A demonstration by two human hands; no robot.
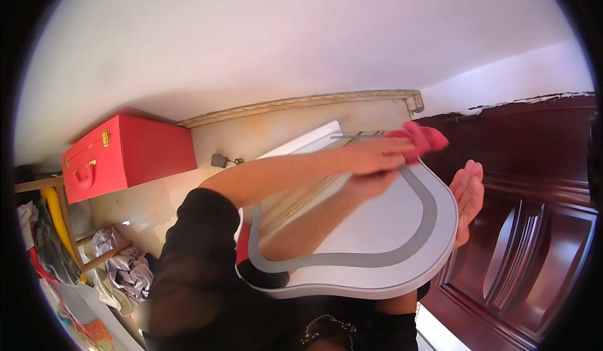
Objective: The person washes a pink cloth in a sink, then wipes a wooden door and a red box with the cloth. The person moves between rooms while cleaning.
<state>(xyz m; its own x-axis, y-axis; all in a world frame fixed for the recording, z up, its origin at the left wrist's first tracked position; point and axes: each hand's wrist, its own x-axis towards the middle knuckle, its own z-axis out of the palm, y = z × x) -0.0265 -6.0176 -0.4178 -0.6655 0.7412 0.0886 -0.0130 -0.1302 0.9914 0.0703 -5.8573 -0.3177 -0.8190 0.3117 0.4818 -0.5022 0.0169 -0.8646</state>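
My left hand point(377, 157) holds a crumpled pink cloth point(426, 140) near the upper right edge of a wavy-edged mirror point(447, 238). A grey frosted band runs inside the mirror's pale rim, and its glass reflects my left arm. The hand and the cloth are slightly blurred. My right hand point(466, 200) is at the mirror's right edge, palm towards it and fingers extended, steadying it. The right forearm is mostly hidden behind the mirror, which is tilted in front of my body.
On the left, a red case point(155, 151) with gold clasps sits against the wall. A black power adapter point(219, 160) is beside it. Crumpled clothes point(125, 266) lie on a wooden rack at lower left. A dark red panelled wooden door point(518, 153) stands close on the right.
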